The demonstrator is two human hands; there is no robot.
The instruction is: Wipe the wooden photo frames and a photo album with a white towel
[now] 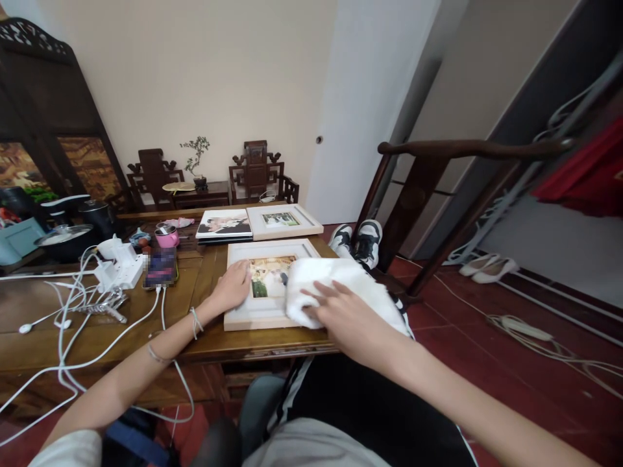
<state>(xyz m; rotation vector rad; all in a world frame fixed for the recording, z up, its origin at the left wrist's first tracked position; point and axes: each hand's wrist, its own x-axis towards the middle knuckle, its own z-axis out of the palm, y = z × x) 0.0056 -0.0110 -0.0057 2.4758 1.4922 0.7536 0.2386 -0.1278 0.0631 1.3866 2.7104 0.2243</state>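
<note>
A light wooden picture frame lies flat near the table's front edge, with a wide white border around a colour photo. My left hand grips the frame's left side, its fingers over the white border. Over the right part of the frame, my right hand holds a fluffy white cloth against the surface. The cloth hides that side of the photo and hangs past the table edge. Just behind lie a second picture frame and a stack of photo panels.
To the left are a white power strip with tangled cables, a phone, a pink cup and a black pot. A wooden chair with sneakers on it stands at the right.
</note>
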